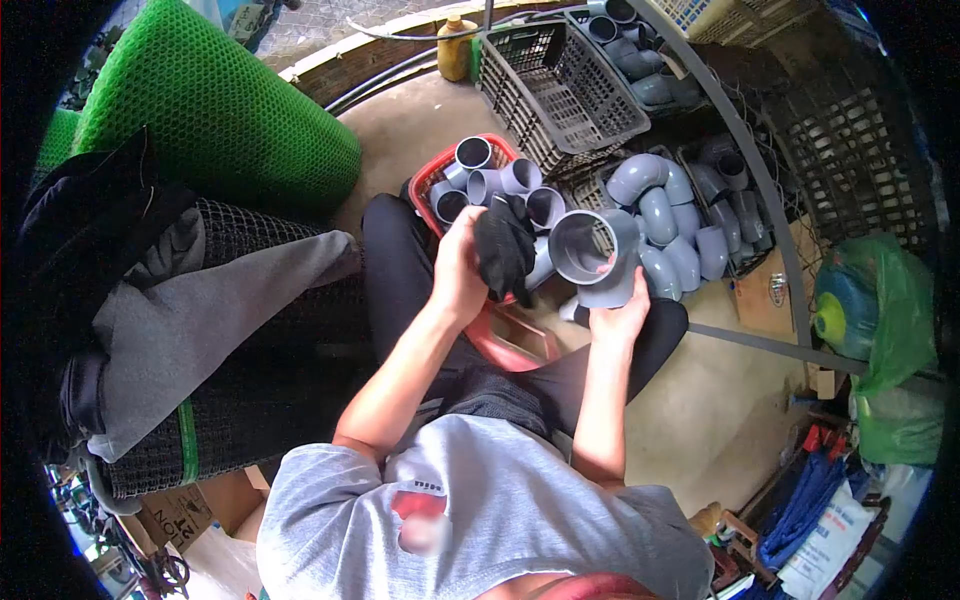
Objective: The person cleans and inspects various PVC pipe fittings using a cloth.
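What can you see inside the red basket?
Grey PVC pipe fittings fill the red basket, several open ends facing up. The left hand and its black cloth cover the near part, so its bottom is hidden.

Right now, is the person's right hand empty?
No, the right hand grips a grey pipe fitting from below, while the left hand holds a black cloth.
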{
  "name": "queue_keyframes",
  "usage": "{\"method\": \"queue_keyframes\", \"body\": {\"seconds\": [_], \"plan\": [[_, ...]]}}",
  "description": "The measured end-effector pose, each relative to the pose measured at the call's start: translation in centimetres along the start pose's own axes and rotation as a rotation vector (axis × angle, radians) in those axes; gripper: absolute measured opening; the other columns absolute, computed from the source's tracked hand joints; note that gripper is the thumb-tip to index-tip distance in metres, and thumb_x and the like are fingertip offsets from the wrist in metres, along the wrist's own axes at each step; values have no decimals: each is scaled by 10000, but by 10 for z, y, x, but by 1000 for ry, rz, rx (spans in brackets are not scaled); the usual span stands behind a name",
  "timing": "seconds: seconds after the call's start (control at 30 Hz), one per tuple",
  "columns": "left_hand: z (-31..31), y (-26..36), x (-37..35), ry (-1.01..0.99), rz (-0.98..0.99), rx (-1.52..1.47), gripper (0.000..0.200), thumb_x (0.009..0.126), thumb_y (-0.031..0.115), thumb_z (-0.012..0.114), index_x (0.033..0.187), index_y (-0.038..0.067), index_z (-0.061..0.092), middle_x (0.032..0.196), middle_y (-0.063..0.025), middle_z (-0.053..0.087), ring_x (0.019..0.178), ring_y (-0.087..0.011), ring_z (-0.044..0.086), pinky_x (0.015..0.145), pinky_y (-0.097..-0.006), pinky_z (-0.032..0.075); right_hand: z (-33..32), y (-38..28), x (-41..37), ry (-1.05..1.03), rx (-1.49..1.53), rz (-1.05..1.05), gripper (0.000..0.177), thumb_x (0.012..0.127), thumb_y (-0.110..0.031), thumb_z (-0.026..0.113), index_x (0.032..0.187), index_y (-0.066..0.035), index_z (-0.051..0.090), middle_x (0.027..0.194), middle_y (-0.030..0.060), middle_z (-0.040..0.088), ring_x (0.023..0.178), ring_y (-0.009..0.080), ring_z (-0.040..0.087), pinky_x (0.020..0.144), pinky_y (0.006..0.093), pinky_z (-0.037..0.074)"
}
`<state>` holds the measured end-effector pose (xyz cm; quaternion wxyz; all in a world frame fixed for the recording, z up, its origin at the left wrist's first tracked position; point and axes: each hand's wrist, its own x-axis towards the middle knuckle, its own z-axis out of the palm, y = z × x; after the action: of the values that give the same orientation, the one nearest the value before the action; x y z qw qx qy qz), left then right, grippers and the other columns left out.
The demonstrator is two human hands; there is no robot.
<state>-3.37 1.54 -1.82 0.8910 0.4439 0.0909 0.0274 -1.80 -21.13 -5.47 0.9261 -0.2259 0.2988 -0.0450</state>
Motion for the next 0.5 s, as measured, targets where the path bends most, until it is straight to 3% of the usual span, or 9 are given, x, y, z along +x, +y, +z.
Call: {"method": "queue_keyframes", "body": {"seconds": [0.03,0.1,0.17,0.23,0.3,0.37,0.4,0.43,0.5], "plan": [[5,18,-1,73,-201,-439,215,995,199,529,1161,73,582,998,-24,664,931,-123,661,842,-292,552,-14,2,9,-65,72,83,398,1077,-261,423,1261,44,600,1126,171,697,954,267,671,897,410,546],[2,28,-3,35,-238,-451,241,961,165,588,1184,73,581,1031,-38,666,964,-154,670,874,-323,554,-40,8,23,-155,103,115,373,1075,-228,413,1233,53,602,1045,162,700,882,261,662,858,386,548],[17,32,-6,-86,-78,-317,293,926,103,626,1213,60,584,1055,-36,665,953,-167,668,900,-348,546,-44,13,23,-313,124,118,368,1077,-216,404,1223,57,604,1045,152,699,906,263,669,867,376,553],[24,19,-12,-220,310,418,379,894,59,650,1260,7,567,1087,-112,657,971,-252,658,879,-395,535,-33,16,8,-205,89,131,375,1076,-239,412,1234,40,606,1068,142,699,940,255,675,903,369,551],[38,19,-17,-440,547,1000,418,858,77,665,1255,-13,571,1083,-209,635,976,-362,640,872,-424,528,-2,17,-16,-66,-111,99,426,1033,-365,516,1278,-31,616,1159,118,699,1045,270,673,949,442,531],[40,0,-23,-463,545,1099,487,823,162,680,1255,-36,574,1064,-276,601,964,-432,616,878,-453,522,-1,17,-16,-65,-107,55,402,1048,-323,492,1266,-10,619,1181,110,689,1065,270,672,972,426,531],[29,-10,-23,-576,351,1309,561,805,267,668,1265,-36,561,1054,-283,632,1003,-437,643,856,-504,522,7,14,-23,-75,-104,45,400,1043,-324,510,1265,-11,622,1205,111,683,1094,272,663,977,435,526],[28,-15,-22,-642,368,1291,657,807,370,679,1296,-50,551,1118,-317,625,1040,-461,631,902,-506,522,12,12,-27,-86,-97,32,399,1037,-326,528,1264,-12,626,1229,113,676,1123,274,655,983,445,522],[30,-27,-29,-603,261,1156,680,841,355,686,1357,-57,520,1234,-276,635,1108,-410,641,976,-453,516,12,10,-28,-106,-100,-26,408,1027,-324,564,1273,-4,623,1246,122,667,1158,265,636,999,429,505]]}}
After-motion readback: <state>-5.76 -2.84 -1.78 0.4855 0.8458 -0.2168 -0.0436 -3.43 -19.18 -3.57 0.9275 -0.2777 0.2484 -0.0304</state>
